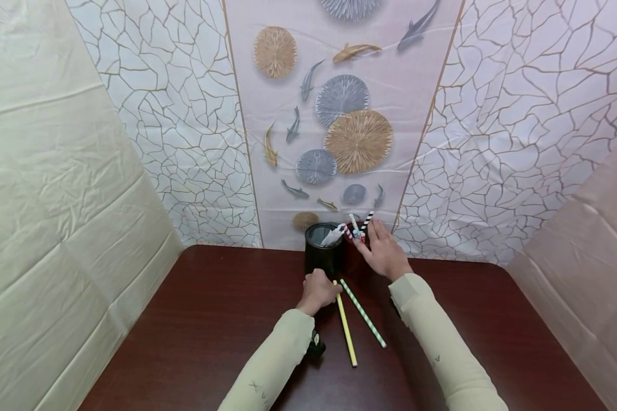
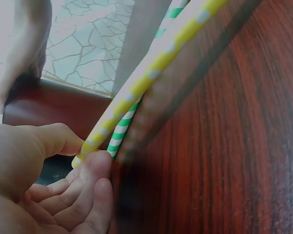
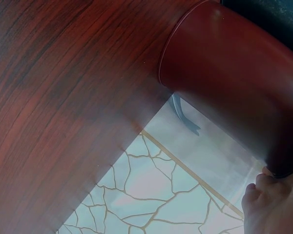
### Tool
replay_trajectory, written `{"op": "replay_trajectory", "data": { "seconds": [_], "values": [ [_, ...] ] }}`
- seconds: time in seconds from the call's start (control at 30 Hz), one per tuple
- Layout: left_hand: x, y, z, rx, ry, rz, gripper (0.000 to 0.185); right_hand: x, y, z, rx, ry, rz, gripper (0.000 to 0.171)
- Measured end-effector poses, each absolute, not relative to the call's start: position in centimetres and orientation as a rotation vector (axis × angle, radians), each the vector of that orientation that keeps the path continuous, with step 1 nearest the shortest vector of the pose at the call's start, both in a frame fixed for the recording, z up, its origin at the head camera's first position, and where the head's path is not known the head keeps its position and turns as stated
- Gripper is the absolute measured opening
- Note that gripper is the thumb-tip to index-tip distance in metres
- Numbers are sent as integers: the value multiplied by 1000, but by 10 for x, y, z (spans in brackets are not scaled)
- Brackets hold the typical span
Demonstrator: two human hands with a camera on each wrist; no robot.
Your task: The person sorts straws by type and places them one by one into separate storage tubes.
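My left hand (image 1: 320, 291) pinches the near end of a yellow paper straw with white dots (image 2: 154, 73) between thumb and forefinger. Beside it, a green-and-white striped straw (image 1: 362, 313) slants across the table. My right hand (image 1: 385, 251) grips the upper part of a dark red cup (image 3: 229, 78), its fingers bent round the rim. Several patterned straws stand in this cup, among them a black-and-white striped straw (image 1: 367, 220). Left of it is a black cup (image 1: 321, 260) with something white and crumpled-looking (image 1: 333, 235) inside.
The dark red-brown wooden table (image 1: 211, 319) ends at a patterned cloth backdrop (image 1: 200, 142) right behind the cups. Pale cloth walls (image 1: 46, 228) rise on both sides. A small black object (image 1: 315, 348) shows by the left wrist.
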State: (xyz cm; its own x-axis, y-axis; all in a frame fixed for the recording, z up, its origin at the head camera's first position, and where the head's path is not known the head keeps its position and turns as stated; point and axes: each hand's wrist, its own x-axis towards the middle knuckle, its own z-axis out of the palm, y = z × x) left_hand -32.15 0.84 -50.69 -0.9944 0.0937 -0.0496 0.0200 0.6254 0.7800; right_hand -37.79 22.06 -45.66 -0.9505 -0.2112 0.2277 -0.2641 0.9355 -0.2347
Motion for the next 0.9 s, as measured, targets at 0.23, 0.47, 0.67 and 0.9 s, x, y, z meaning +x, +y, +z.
{"op": "replay_trajectory", "data": {
  "seconds": [0.23,0.47,0.67,0.9],
  "values": [
    [-326,-2,-518,179,2816,1431,36,-377,220,-456,354,-2891,384,89],
    [-310,-9,-501,128,2820,1486,35,-377,220,-456,349,-2889,382,89],
    [-309,-15,-500,138,2835,1550,32,-377,220,-456,352,-2881,388,88],
    [-307,-24,-489,104,2851,1677,20,-377,220,-456,365,-2877,389,88]
  ]
}}
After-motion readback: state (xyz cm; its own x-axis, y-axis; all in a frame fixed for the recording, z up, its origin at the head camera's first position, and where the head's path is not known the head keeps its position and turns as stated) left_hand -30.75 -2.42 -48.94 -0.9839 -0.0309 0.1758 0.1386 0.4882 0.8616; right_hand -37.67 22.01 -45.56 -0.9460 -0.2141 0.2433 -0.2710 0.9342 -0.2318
